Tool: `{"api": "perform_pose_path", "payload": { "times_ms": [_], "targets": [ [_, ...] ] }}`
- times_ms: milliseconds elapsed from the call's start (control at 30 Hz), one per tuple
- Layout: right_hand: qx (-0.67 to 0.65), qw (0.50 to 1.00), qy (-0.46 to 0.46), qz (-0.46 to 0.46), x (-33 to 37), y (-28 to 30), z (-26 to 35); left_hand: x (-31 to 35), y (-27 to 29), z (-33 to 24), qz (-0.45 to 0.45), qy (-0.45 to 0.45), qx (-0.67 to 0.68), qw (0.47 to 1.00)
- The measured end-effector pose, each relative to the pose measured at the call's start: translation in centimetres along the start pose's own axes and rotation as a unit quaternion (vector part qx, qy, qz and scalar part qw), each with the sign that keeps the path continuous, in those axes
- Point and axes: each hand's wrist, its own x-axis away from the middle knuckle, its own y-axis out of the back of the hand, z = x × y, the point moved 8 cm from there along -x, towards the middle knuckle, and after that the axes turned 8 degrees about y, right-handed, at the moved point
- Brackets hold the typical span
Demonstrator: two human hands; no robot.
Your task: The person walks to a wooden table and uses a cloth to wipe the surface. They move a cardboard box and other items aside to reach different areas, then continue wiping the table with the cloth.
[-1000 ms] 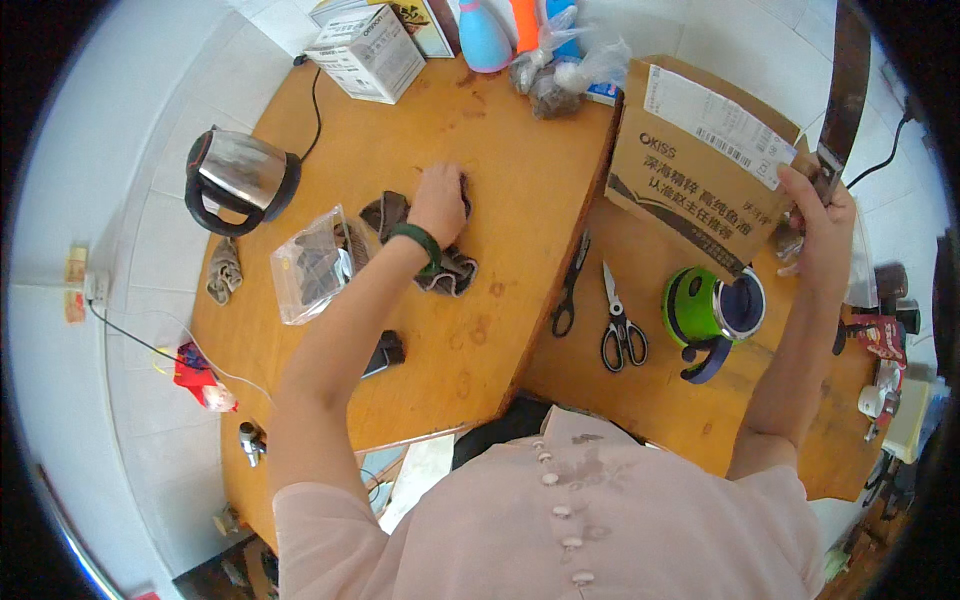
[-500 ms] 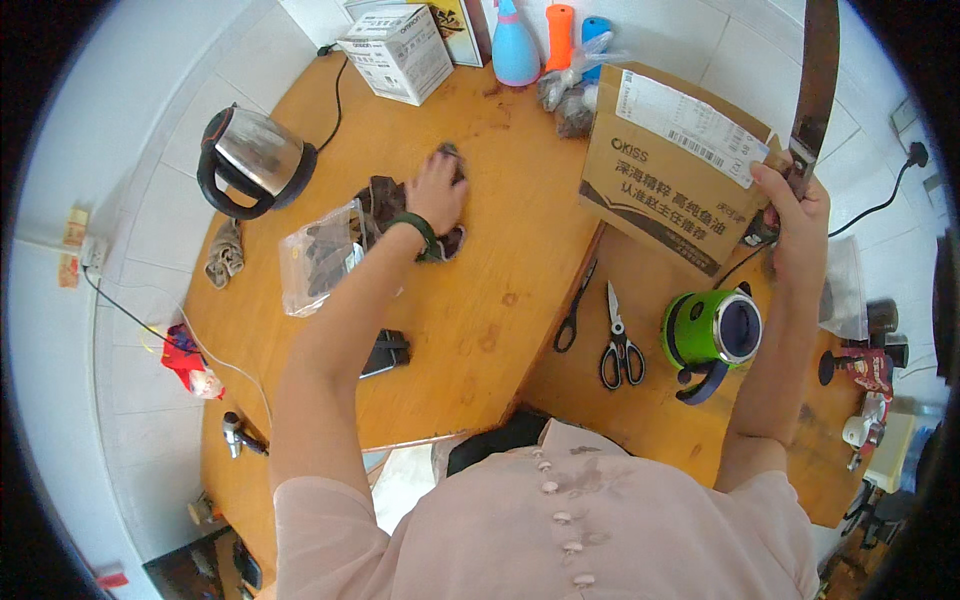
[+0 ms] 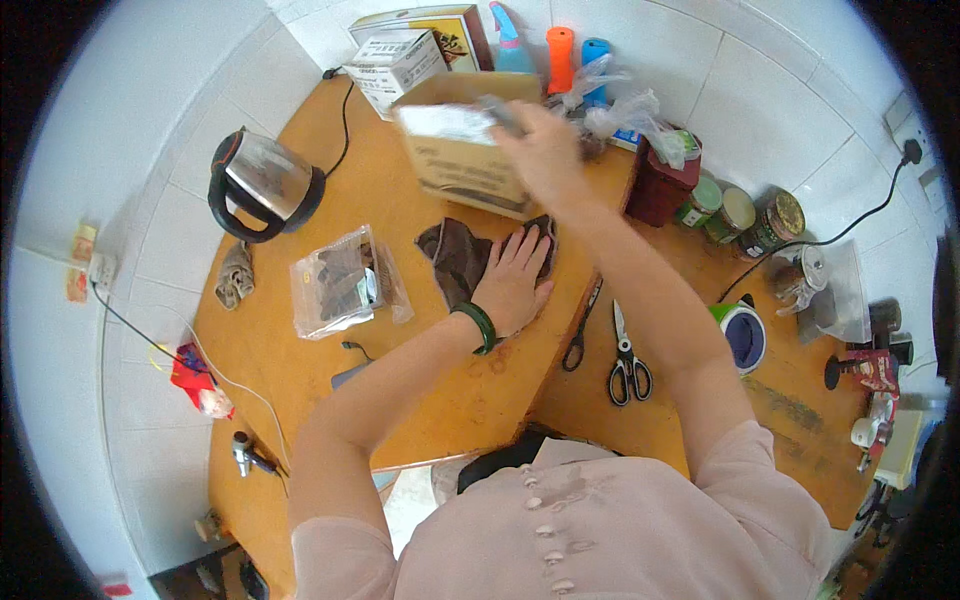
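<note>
Two-handed, resting a spread left hand (image 3: 512, 285) on the dark brown cloth (image 3: 455, 262), longest crosswise on the wooden table (image 3: 380, 200), while gripping with the right hand (image 3: 545, 150) the cardboard box (image 3: 462, 165) just beyond that cloth, near a blurred grey object (image 3: 502, 115).

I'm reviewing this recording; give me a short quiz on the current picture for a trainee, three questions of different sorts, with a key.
1. Multiple choice: What does the left hand rest on?
a) the kettle
b) the dark cloth
c) the spray bottle

2. True or false: The silver-bladed scissors lie to the left of the green mug.

3. Fill in: The box in the grip of the right hand is made of ____.

Key: 1. b; 2. true; 3. cardboard
</note>
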Motion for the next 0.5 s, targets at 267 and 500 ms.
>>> {"api": "perform_pose_path", "payload": {
  "times_ms": [267,500],
  "targets": [
    [-0.047,0.995,0.014,0.088,0.6,-12.8,2.5,-0.2,-0.3,0.5,-0.019,-0.059,-0.021,0.998],
    [-0.032,0.989,-0.143,0.037,5.3,-1.5,-5.9,-2.3,0.8,5.7,-0.033,0.095,-0.005,0.995]
  ]
}}
